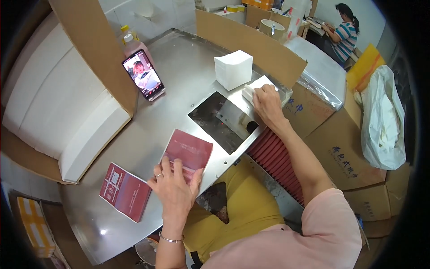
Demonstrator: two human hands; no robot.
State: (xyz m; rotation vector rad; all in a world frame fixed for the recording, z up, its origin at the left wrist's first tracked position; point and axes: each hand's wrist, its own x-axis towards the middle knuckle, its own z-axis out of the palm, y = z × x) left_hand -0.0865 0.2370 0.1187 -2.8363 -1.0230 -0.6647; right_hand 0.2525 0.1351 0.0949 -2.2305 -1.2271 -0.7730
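Looking down from the head camera, there's just this one view. The left hand (175,188) is lying flat on a dark red packet (188,153) near the front edge of the steel table (179,76), fingers spread a bit and pressing down on its lower end, nothing pinched. A second red packet (124,191) sits just to the left of that hand, apart from it, close to the table edge.

The right hand (268,104) is out at the far side of the dark rectangular opening (222,121) in the tabletop, fingers together and curled over a small stack of white tissues (256,88). Can't really tell if it's gripping a few sheets or only resting on top. A taller white tissue block (233,69) stands just behind it. Below that forearm there's a row of red packets (275,159) stacked on edge.

A phone (144,74) leans against the big cardboard box (89,54) on the left with a video running. Another person (344,33) sits way off in the back.

What could go wrong, imo: the packet under the left hand is on slick steel near the edge, so a sideways push could slide it off. The loose tissues could fan out or drop into the opening if grabbed unevenly. And that phone is a distraction.
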